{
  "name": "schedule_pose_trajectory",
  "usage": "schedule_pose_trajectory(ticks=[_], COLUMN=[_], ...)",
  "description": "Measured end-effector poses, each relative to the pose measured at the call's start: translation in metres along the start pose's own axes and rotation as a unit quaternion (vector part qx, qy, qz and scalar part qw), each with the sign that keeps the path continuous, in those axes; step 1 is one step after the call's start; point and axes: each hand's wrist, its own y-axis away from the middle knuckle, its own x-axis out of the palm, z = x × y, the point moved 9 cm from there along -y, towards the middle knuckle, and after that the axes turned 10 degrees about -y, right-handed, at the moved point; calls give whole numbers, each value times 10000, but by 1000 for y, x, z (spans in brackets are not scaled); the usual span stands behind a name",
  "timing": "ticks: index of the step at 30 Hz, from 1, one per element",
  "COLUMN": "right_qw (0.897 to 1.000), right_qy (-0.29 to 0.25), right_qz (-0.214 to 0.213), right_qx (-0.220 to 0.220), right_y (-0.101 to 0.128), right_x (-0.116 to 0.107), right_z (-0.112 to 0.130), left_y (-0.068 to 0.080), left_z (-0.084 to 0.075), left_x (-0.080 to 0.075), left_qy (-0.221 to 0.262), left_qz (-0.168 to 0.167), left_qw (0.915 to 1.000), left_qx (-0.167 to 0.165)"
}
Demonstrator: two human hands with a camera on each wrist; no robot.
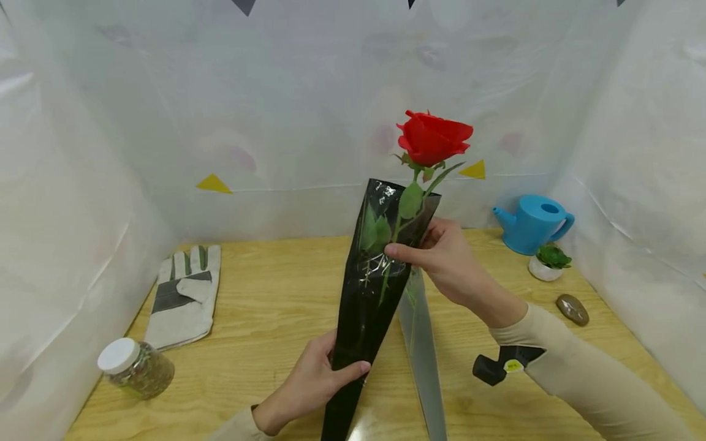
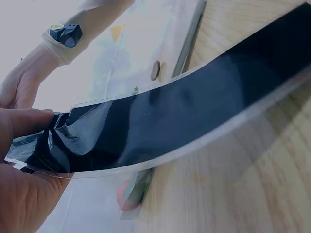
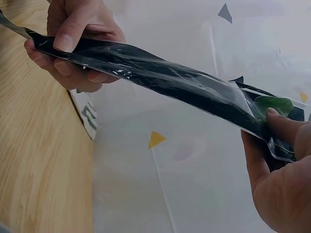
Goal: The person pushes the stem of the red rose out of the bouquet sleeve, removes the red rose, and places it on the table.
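Head view high, facing down the table (image 1: 265, 306); both wrist views close along the shared sleeve (image 1: 369, 294).

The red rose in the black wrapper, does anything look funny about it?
Nothing looks broken. The red rose stands upright in the black plastic sleeve, held by the left hand low and the right hand near the top. A second sleeve lies underneath.

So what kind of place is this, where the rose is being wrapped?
Probably a small staged gardening or florist bench: a wooden table screened by white plastic sheeting, with a blue watering can, a work glove and a small potted plant.
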Motion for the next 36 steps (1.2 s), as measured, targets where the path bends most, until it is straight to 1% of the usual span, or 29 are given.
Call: schedule_pose_trajectory(ticks=[3,9,14,17,22,25,28,30,33,36], right_qw=[10000,9994,9995,9995,9981,9974,9973,9968,9969,9975], right_qy=[35,193,193,211,440,585,630,679,631,516], right_qz=[-34,-218,-84,-30,-49,-67,77,205,304,309], right_qx=[4,173,224,235,417,411,371,358,356,372], right_y=[0,4,7,9,13,17,19,20,22,24], right_x=[-1,-3,-3,-3,-3,-4,-2,1,2,2], right_z=[0,-9,-18,-21,-30,-34,-38,-41,-44,-44], left_y=[-1,-2,-2,-2,-1,-1,-1,-2,-3,-4], left_z=[-2,-4,-4,-4,-4,-4,-4,-4,-6,-7], left_x=[0,2,3,4,3,4,3,2,-1,-2], left_qy=[22,42,-193,-205,-284,-328,-313,-387,-488,-462], left_qz=[-34,57,106,146,129,132,79,27,-1,21], left_qw=[10000,10000,9997,9997,9995,9994,9995,9992,9988,9989], left_qx=[-17,-1,56,62,19,6,-2,-1,-48,-108])
